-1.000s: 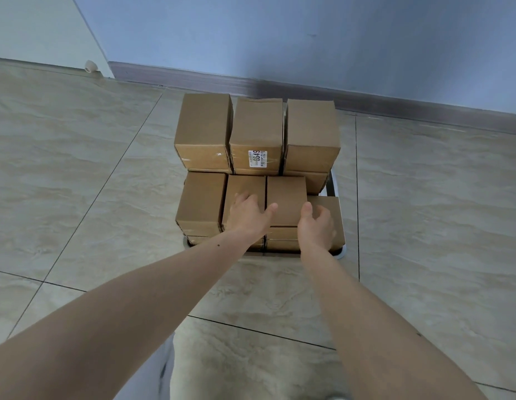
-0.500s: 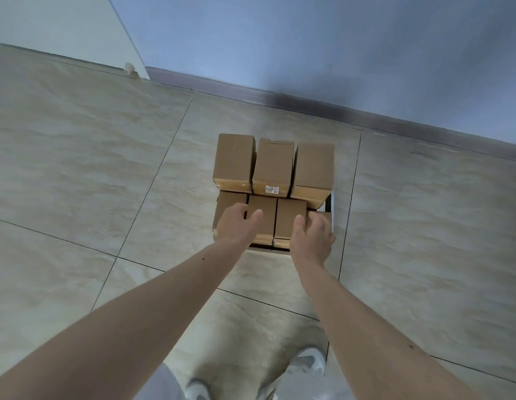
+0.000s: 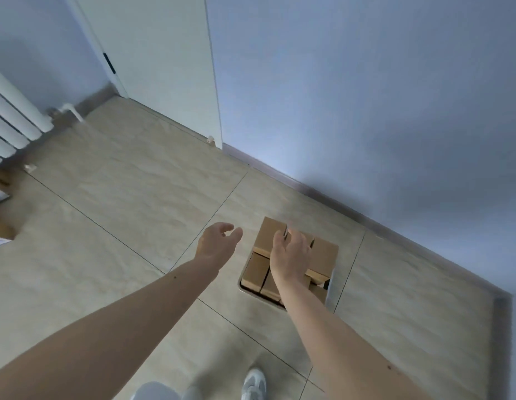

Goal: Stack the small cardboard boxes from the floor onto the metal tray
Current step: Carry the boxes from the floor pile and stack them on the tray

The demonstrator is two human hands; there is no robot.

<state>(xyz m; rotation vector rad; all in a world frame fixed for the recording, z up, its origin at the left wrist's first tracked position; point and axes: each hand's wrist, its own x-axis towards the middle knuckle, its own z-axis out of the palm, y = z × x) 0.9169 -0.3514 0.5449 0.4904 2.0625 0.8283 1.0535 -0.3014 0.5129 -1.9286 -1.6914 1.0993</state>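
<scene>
A left hand (image 3: pixel 215 243) hung with fingers loosely spread over bare floor tile (image 3: pixel 129 197) at nine o'clock of the stacked cardboard boxes (image 3: pixel 323 251), which filled the metal tray (image 3: pixel 331 287), while the right hand (image 3: pixel 288 258) hovered relaxed above them, holding nothing.

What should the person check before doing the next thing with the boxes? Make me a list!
1. Left hand free: ok, open, holding nothing.
2. Right hand free: ok, fingers relaxed above the stack.
3. Boxes sit on the metal tray: ok.
4. Top layer squared up: cannot tell, the right hand hides part.
5. More boxes waiting on the floor: cannot tell, only blurry cardboard at the left edge.
</scene>
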